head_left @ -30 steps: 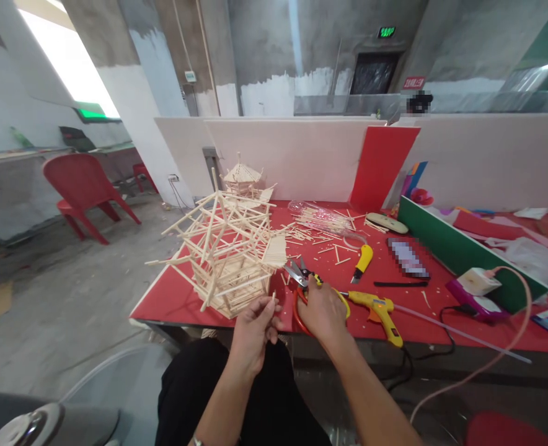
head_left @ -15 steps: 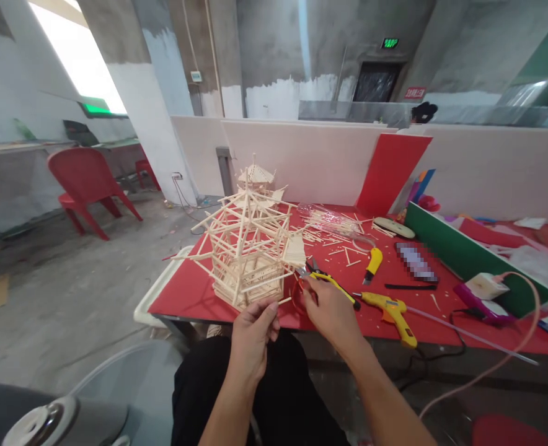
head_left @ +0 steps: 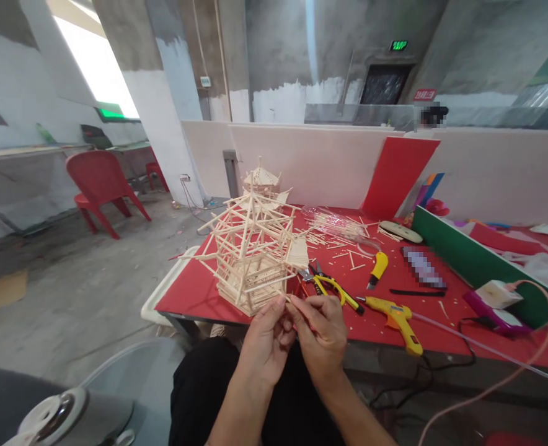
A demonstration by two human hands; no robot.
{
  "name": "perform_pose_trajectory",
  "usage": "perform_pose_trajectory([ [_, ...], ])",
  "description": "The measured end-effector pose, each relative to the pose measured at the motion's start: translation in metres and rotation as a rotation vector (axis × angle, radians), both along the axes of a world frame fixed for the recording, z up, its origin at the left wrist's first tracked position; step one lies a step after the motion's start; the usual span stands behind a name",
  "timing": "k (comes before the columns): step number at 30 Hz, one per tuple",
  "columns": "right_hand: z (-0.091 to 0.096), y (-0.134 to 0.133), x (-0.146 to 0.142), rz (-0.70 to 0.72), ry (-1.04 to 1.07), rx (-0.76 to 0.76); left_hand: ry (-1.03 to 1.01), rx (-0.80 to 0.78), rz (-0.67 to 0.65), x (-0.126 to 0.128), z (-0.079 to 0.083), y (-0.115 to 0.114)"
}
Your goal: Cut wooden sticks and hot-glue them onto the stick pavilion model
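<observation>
A short wooden stick (head_left: pixel 287 298) is pinched at the fingertips of the left hand (head_left: pixel 267 344), and its other end seems to be gripped between thumb and forefinger of the right hand (head_left: pixel 323 334); it is mostly covered by the fingers, so its full length cannot be told. Both hands are held just in front of the table (head_left: pixel 185 294), close to the near corner of the stick framework (head_left: pixel 245 241), which stands on the red top and is not being gripped. Progress, as judged: main skeleton looks built, with slatted base laid, uprights set, cross-rails in and sloping roof sticks brought together at a peak. A slatted panel (head_left: pixel 298 252) is seen at its right side. Roof is left as bare sticks, and wide gaps are left in the sides, so partly finished at best. Behind it, a smaller pavilion-like model (head_left: pixel 262 178) is seen with a much more closely covered roof; whether the two are joined cannot be told. Plenty of loose sticks (head_left: pixel 318 238) are left unused, scattered behind the tools. The yellow-handled cutting tool (head_left: pixel 323 280), the glue gun (head_left: pixel 392 310) and the utility knife (head_left: pixel 379 267) are all left lying on the table, untouched by either hand.
</observation>
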State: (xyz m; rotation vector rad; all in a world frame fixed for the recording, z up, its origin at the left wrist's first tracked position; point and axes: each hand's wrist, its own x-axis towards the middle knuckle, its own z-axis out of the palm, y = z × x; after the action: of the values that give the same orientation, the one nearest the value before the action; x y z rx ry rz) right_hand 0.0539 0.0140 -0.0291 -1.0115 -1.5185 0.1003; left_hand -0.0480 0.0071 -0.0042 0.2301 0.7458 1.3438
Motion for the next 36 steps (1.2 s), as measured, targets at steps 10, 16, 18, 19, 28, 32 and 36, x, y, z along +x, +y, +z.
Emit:
perform_pose_trajectory([
  [10,0.005,0.015,-0.008,-0.026,-0.110,0.131,-0.015,-0.131,0.103,-0.004,0.006,0.021],
  [16,-0.002,0.028,-0.011,-0.052,-0.148,0.152,-0.019,-0.168,0.067,-0.008,0.012,0.031],
  [18,-0.003,0.031,-0.011,-0.071,-0.154,0.161,-0.017,-0.172,0.055,-0.009,0.011,0.031],
  [19,-0.003,0.032,-0.011,-0.080,-0.160,0.166,-0.008,-0.166,0.056,-0.009,0.011,0.031],
  [28,0.000,0.035,-0.009,-0.064,-0.185,0.171,0.092,-0.118,0.143,0.000,0.006,0.040],
  [32,-0.001,0.036,-0.008,-0.038,-0.184,0.181,0.080,-0.130,0.175,0.001,0.007,0.042],
  [36,-0.001,0.037,-0.009,-0.034,-0.183,0.177,0.062,-0.141,0.178,0.000,0.010,0.043],
])
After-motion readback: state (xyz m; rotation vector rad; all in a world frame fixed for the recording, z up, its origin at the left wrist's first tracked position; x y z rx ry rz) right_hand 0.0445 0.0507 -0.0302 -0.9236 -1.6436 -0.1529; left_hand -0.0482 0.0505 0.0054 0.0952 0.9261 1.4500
